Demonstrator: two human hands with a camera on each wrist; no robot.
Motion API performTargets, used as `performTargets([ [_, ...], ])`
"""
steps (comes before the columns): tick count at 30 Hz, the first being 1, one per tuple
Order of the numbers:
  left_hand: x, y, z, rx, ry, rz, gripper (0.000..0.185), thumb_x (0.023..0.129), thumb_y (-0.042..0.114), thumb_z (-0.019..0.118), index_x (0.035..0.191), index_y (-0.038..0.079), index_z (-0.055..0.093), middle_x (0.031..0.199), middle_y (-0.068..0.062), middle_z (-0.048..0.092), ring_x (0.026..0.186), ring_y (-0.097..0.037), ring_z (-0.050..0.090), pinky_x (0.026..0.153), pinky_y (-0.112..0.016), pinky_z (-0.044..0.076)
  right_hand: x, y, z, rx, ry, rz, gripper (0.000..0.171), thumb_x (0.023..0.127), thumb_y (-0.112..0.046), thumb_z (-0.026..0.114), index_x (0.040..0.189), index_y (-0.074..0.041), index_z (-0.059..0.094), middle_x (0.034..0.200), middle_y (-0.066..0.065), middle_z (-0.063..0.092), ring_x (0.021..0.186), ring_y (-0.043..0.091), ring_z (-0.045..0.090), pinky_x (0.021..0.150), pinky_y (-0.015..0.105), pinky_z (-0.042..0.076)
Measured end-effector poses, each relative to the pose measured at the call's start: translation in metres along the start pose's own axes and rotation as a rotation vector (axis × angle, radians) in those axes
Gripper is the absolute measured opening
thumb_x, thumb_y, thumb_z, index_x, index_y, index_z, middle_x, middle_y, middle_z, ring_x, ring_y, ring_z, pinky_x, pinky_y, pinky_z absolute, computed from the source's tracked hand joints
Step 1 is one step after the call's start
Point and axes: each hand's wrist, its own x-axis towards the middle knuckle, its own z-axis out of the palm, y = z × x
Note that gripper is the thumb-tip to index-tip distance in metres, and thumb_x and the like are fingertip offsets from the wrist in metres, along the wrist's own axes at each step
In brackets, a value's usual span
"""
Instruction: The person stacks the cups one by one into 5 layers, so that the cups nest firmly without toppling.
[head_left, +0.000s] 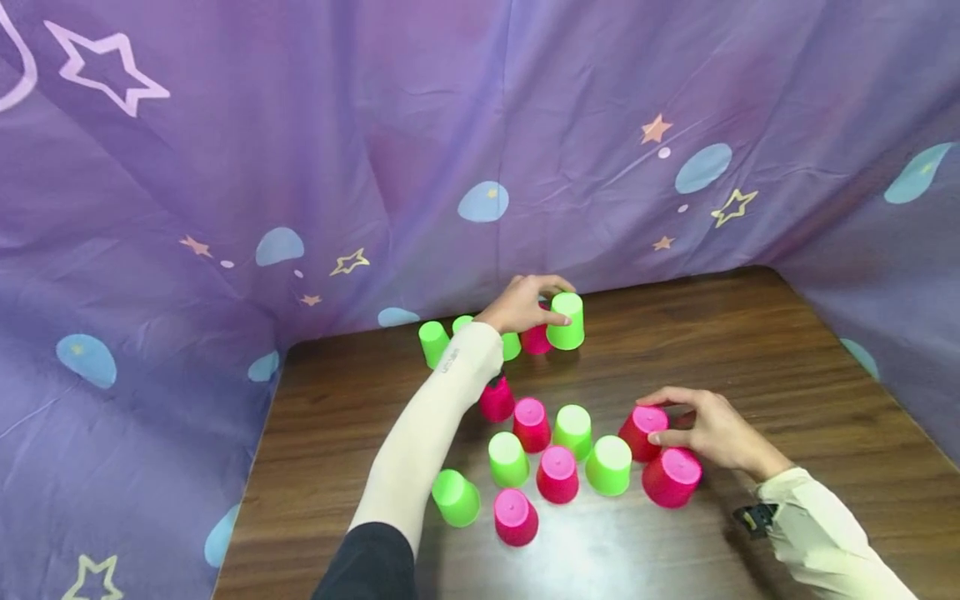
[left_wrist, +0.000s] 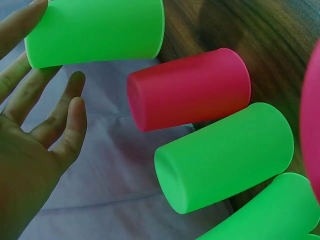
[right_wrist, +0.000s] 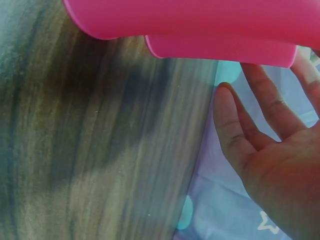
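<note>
Left hand: the left hand (head_left: pixel 520 305) is reached out to the far edge of the worktop (head_left: pixel 787 367), its fingers (left_wrist: pixel 70 120) curved loosely round the side of the far green cup (head_left: pixel 566 321), thumb and fingertips touching it

Far green cup: upside down on its rim, at the back of the worktop beside the purple curtain (head_left: pixel 300 150); it is my landmark for the rest

Just left of the far green cup: a pink cup (head_left: pixel 536 338) touching it, then three more green cups (head_left: pixel 433 342) in a row (partly hidden behind the forearm)

Right hand: the right hand (head_left: pixel 712 429) lies well nearer than the far green cup and to its right, fingers pinching the rear pink cup (head_left: pixel 642 432) at its top

Beside that: a front pink cup (head_left: pixel 671 477) against the heel of the same hand, touching the rear one

Nearer than the far green cup, centre: a cluster of green and pink cups (head_left: pixel 557 473), all upside down, standing close together

Sleeves: pale on both forearms
</note>
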Motion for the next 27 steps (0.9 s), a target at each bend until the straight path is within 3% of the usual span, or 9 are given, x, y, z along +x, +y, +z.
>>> performTargets([
  [4,0.005,0.000,0.004,0.026,-0.022,-0.007,0.050,0.085,0.032,0.082,0.129,0.018,0.064,0.130,-0.001,0.071,0.125,-0.016,0.063,0.120,-0.037,0.033,-0.001,0.001,0.003,0.017,0.024,-0.021,0.044,0.075,-0.015,0.088,0.116,-0.013,0.072,0.105,0.007,0.076,0.093,-0.007,0.064,0.070,0.026,0.060],
  [12,0.019,-0.007,0.012,0.071,-0.002,0.000,0.046,0.084,0.034,0.082,0.124,0.018,0.065,0.127,0.000,0.072,0.123,-0.015,0.065,0.109,-0.028,0.048,-0.002,0.002,0.006,0.064,0.043,-0.019,0.043,0.075,-0.012,0.088,0.115,-0.012,0.072,0.106,0.009,0.076,0.093,-0.008,0.063,0.070,0.026,0.060],
  [19,0.027,-0.008,0.017,0.146,-0.029,-0.029,0.048,0.086,0.038,0.079,0.127,0.020,0.063,0.130,-0.001,0.070,0.125,-0.017,0.063,0.109,-0.030,0.048,-0.002,0.003,0.008,0.086,0.043,-0.007,0.042,0.076,-0.013,0.087,0.115,-0.013,0.072,0.106,0.009,0.076,0.092,-0.004,0.066,0.070,0.025,0.060],
  [27,0.033,-0.009,0.028,0.249,-0.012,-0.056,0.051,0.086,0.042,0.078,0.129,0.022,0.062,0.129,-0.001,0.070,0.120,-0.022,0.065,0.099,-0.037,0.054,-0.005,0.005,0.006,0.080,0.049,-0.009,0.042,0.075,-0.011,0.087,0.114,-0.011,0.072,0.105,0.009,0.076,0.093,-0.007,0.065,0.071,0.025,0.061],
])
